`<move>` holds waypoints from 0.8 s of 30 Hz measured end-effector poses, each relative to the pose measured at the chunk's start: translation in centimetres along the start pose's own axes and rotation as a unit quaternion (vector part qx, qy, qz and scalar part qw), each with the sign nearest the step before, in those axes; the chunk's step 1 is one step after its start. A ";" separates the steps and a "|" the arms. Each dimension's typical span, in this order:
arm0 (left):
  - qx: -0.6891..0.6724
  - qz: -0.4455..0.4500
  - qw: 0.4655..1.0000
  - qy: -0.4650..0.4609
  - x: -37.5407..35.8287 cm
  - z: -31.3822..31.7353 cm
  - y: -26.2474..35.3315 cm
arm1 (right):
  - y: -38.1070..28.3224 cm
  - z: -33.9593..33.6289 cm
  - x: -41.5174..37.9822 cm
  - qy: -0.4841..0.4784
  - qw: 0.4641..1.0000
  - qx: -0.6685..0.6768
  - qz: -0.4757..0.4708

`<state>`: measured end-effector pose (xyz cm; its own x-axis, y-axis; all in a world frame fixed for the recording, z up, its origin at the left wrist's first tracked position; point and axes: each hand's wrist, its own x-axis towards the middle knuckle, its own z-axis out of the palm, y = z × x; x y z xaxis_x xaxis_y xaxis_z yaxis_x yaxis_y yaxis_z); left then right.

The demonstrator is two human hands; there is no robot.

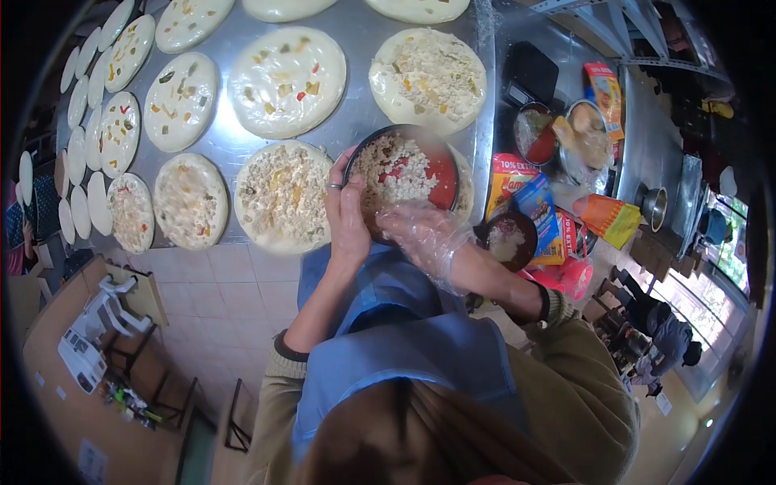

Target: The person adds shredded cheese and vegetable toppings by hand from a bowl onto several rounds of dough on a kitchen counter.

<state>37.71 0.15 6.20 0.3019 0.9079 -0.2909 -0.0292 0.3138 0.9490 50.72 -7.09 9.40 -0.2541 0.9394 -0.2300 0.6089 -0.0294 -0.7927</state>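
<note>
My left hand, bare with a ring on one finger, grips the left rim of a bowl. The bowl is dark outside and red inside, tilted and part full of pale crumbly filling. My right hand, in a clear plastic glove, lies across the bowl's near edge, fingers stretched toward my left hand and slightly blurred. Left of the bowl is a dough round covered in crumbles. Another round topped with crumbles sits just beyond the bowl. A further round lies partly hidden under it.
Rows of dough rounds with chopped vegetables fill the metal table leftward. On the right are a small bowl, colourful packets, a black scale and a wrapped container. People stand in the far right background.
</note>
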 end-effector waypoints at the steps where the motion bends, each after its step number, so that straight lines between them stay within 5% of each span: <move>1: -0.004 -0.005 1.000 -0.001 -0.2 0.0 0.0 | -0.1 0.0 -0.1 -0.003 1.000 0.012 -0.007; 14: 0.041 -0.025 0.999 0.014 -0.6 0.0 -2.3 | 0.5 0.4 -0.1 0.060 0.997 -0.020 0.050; 18: 0.011 -0.040 0.999 0.016 0.2 0.5 -1.4 | 1.8 -2.4 1.2 0.064 0.931 0.330 0.140; 21: 0.009 -0.049 0.999 0.012 0.4 0.6 -2.0 | 2.7 -3.0 1.8 0.026 0.931 0.335 0.139; 24: 0.029 -0.055 0.998 0.010 0.4 0.8 -1.6 | 4.1 -1.6 2.4 0.089 0.955 0.269 0.093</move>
<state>38.61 -0.20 4.65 0.2808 0.8744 -0.3957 0.0583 0.3960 0.9164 53.78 -4.44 6.50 -0.0190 0.9427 -0.3332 0.1455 -0.3271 -0.9337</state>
